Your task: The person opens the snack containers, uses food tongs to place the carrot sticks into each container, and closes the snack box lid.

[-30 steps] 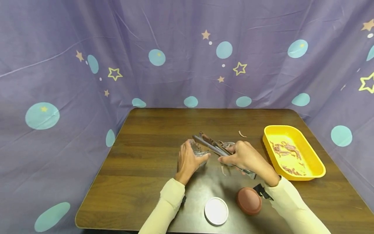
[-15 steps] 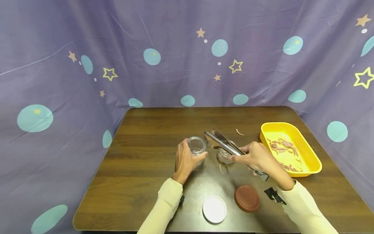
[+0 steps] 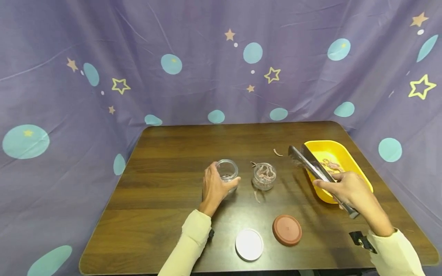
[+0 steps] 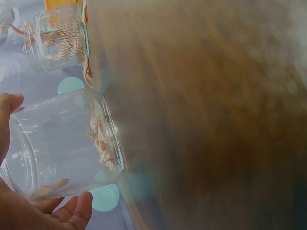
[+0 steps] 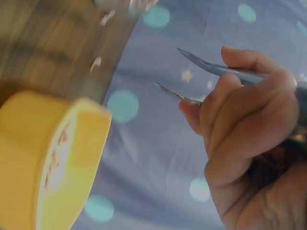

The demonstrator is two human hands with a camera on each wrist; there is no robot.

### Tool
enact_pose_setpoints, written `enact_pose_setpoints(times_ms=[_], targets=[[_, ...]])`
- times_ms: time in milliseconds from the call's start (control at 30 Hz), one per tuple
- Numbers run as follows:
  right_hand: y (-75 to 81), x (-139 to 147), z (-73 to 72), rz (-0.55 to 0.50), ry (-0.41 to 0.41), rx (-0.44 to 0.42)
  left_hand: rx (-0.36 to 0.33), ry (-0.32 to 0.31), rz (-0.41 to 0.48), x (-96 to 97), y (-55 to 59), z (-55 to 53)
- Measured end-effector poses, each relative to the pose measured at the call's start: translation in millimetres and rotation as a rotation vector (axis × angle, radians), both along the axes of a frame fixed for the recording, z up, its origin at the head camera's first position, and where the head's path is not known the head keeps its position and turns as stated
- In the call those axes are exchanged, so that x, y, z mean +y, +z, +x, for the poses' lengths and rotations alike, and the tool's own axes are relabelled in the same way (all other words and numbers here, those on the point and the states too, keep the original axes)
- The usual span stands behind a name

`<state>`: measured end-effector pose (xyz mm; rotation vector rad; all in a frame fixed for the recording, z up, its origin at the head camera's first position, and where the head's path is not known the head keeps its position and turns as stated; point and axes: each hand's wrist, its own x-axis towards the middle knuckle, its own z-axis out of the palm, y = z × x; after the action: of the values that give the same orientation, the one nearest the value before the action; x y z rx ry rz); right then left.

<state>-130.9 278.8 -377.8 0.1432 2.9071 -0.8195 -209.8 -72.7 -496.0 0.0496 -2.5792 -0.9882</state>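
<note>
My left hand (image 3: pixel 215 186) grips a clear glass jar (image 4: pixel 62 143) that stands on the table. A small heap of pinkish-brown strips (image 4: pixel 100 143) lies at its bottom. In my right hand (image 3: pixel 352 191) are metal tongs (image 3: pixel 315 166), held near the left rim of the yellow tray (image 3: pixel 322 197). Their two tips stand apart with nothing between them in the right wrist view. More strips (image 3: pixel 332 165) lie inside the tray, partly hidden by the tongs and hand. Between the hands stands a second glass jar (image 3: pixel 264 182), filled with similar strips.
A white lid (image 3: pixel 249 244) and a reddish-brown lid (image 3: pixel 287 230) lie near the table's front edge. Loose strips lie on the wooden table (image 3: pixel 165 172) around the second jar, one (image 3: pixel 277 152) farther back. A patterned purple curtain (image 3: pixel 193 96) hangs behind.
My right hand has carried the tongs from above the left jar rightward, past the second jar, to the yellow tray. My left hand still holds its jar. The head view has shifted slightly.
</note>
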Motion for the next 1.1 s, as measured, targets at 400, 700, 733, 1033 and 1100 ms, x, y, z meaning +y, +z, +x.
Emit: enact_pose_setpoints(times_ms=[400,700,733,1033,1100], targets=[[-7.7,45.1,4.8,0.124,-0.077,0.015,-0.007,-0.002,-0.003,-1.3,2.0,0.1],[-14.5,61.8,-0.7,0.139,-0.105,-0.08,0.002,-0.009,-0.001,-1.4,3.2,0.0],[-14.9,62.9,-1.8,0.141,-0.102,-0.084,0.005,-0.008,-0.002,-1.6,3.4,-0.2],[-26.2,66.9,-4.9,0.106,-0.097,-0.111,0.005,-0.005,-0.008,-0.5,2.2,-0.2],[-28.7,67.3,-6.7,0.112,-0.09,-0.126,0.004,0.0,-0.014,-0.1,1.1,0.1]])
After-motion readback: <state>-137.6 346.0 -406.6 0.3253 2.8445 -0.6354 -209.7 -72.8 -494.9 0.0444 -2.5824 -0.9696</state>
